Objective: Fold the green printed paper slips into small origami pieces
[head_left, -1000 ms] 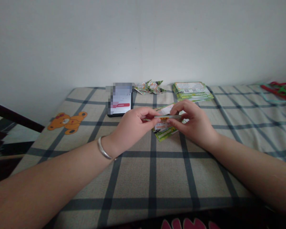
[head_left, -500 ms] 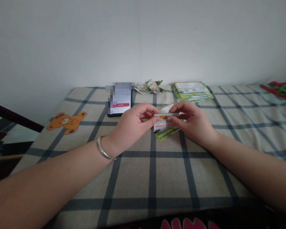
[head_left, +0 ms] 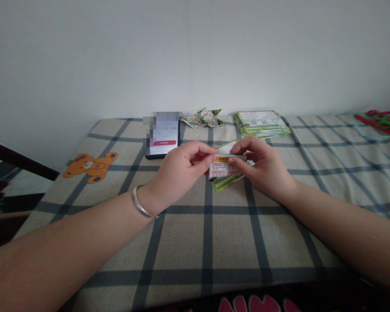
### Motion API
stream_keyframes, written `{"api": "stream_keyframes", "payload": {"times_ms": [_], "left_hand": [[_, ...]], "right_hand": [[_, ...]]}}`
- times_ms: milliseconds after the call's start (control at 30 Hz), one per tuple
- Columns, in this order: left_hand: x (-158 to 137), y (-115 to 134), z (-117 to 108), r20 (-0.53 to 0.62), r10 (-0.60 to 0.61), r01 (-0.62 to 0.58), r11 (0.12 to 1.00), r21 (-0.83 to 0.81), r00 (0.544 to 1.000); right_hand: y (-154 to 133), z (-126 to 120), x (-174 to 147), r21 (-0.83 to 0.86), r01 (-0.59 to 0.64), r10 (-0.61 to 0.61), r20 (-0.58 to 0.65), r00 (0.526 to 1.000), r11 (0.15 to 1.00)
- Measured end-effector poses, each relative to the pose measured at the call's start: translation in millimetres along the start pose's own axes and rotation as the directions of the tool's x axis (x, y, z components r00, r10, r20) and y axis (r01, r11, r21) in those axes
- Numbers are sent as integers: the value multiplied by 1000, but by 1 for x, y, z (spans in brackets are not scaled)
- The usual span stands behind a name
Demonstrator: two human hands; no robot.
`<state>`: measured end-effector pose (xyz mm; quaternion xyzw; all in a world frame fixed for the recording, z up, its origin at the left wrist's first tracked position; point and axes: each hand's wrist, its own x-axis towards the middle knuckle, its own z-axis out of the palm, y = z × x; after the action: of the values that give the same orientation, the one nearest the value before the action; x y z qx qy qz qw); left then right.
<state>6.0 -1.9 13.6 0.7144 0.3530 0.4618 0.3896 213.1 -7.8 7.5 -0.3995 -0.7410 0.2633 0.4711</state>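
Between my two hands is a printed paper card [head_left: 219, 168], folded along its upper edge, with a yellow and red band and small print on its face. My left hand [head_left: 190, 162] pinches the fold's left end between thumb and fingers. My right hand [head_left: 258, 160] pinches the same fold farther right, thumb in front and fingers behind. Under the folded card, a green printed card [head_left: 225, 184] lies on the checked tablecloth [head_left: 182, 242], partly covered by the fingers and the paper.
A phone [head_left: 164, 141] with a lit screen lies left of my hands. Folded paper pieces [head_left: 203, 118] rest by the wall, beside a stack of green cards [head_left: 261, 122]. A bear-shaped sticker [head_left: 91, 167] is at left, tangled coloured items [head_left: 383, 121] at far right.
The folded paper card has tilted slightly, showing more of its printed front below the fold. Both hands keep their pinch in nearly the same place.
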Motion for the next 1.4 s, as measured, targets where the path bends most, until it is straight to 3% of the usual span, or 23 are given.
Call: {"api": "stream_keyframes", "payload": {"times_ms": [267, 567, 833, 1200, 1400], "left_hand": [[1, 2, -3, -50, -35, 35, 999, -2, 998], [0, -2, 0, -42, 41, -38, 996, 81, 998], [-1, 3, 4, 21, -99, 101, 991, -85, 995], [-1, -1, 2, -24, -35, 37, 997, 72, 999], [0, 1, 2, -46, -27, 30, 998, 56, 999]], "right_hand": [[7, 2, 0, 176, -166, 158, 58, 986, 970], [1, 5, 4, 199, -209, 220, -35, 975, 957], [-1, 8, 6, 206, -148, 167, -80, 983, 967], [-2, 8, 4, 213, -130, 149, -73, 986, 968], [-3, 7, 5, 212, -128, 147, -76, 986, 969]]}}
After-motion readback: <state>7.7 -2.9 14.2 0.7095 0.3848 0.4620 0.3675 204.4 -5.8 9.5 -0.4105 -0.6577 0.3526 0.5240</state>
